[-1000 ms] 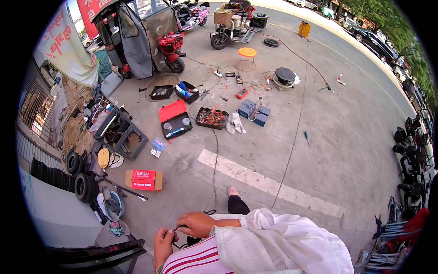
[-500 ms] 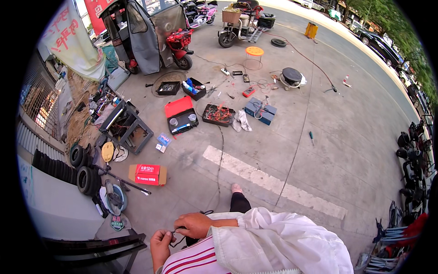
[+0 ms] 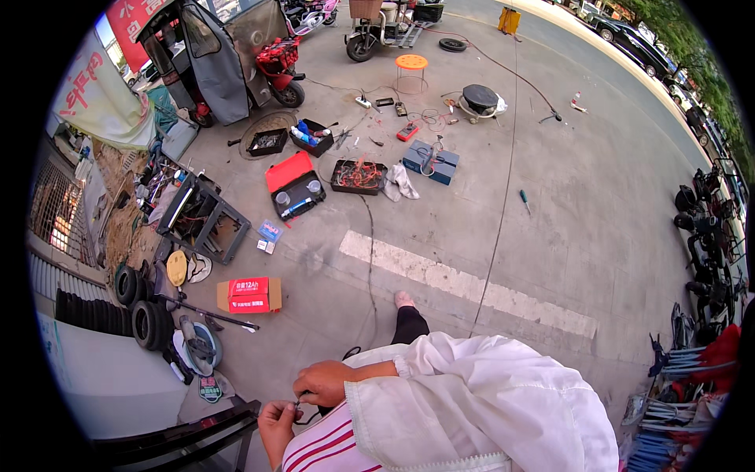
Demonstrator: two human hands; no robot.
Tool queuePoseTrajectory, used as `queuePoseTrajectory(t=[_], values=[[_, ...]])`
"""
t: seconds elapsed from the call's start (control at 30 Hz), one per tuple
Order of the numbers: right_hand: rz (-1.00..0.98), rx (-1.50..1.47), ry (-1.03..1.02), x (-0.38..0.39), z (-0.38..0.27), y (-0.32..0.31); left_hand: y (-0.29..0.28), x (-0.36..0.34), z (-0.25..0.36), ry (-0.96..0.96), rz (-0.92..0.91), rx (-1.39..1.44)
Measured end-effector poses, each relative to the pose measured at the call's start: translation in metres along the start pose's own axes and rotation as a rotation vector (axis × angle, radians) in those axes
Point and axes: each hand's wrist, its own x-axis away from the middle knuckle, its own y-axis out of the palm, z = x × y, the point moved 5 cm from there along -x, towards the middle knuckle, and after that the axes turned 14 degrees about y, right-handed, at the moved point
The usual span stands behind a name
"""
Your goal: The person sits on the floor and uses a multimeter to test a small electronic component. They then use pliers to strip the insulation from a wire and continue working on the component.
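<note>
Low in the view, my two hands are close together over my striped clothing. A thin black cable [image 3: 307,420] runs between them, with a loop of it hanging just below the fingers. My left hand [image 3: 275,429] pinches it between thumb and fingertips. From above and to the right, my right hand [image 3: 324,383] has its fingers closed on the same cable, close to the left fingertips. The small piece right at the fingertips is too small to make out. A further dark loop [image 3: 351,353] sticks out behind my right wrist.
A red carton [image 3: 250,295] lies ahead on the left. Farther off are an opened tool case [image 3: 299,193], a black tray of wires [image 3: 359,178], a blue-grey box [image 3: 431,162] and an orange stool [image 3: 411,63]. A screwdriver [image 3: 525,201] lies right; tires [image 3: 149,324] stand left.
The view has shifted, so the ground things sit a little higher and farther left. My right hand's fingers have come down closer to the left fingertips, both still on the cable.
</note>
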Motion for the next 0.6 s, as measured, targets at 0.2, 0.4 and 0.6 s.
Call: queuePoseTrajectory(t=[0.2,0.4,0.6], values=[[0.076,0.015,0.002,0.001,-0.002,-0.003,0.007,0.001,0.015,-0.036,-0.02,-0.074],[0.204,-0.014,0.024,0.005,-0.004,-0.015,0.016,-0.009,0.021,-0.052,-0.026,-0.026],[0.187,0.005,0.005,-0.004,-0.01,-0.014,0.004,-0.007,0.009,-0.035,-0.06,0.112]])
